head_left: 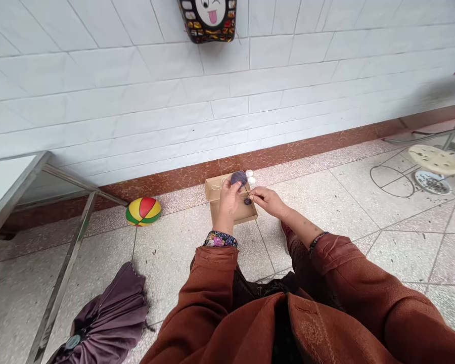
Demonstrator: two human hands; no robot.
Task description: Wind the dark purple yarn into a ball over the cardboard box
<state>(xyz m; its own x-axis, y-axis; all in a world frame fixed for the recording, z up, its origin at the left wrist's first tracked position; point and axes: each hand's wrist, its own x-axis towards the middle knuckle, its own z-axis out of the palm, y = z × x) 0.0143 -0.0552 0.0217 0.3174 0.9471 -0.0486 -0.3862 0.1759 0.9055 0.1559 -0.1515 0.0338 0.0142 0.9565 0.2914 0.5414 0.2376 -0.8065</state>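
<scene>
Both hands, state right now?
Left hand: closed, holding the dark purple yarn ball.
Right hand: closed, pinching the yarn strand.

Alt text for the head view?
Left hand holds a ball of dark yarn; right hand pinches a strand over an open cardboard box on a tiled floor. A multicoloured ball and purple umbrella lie to the left.

Your left hand [228,201] points forward, fingers curled in a grip. Your right hand [270,200] is just beside it, fingertips pinched, forearm [302,226] angled inward.
</scene>
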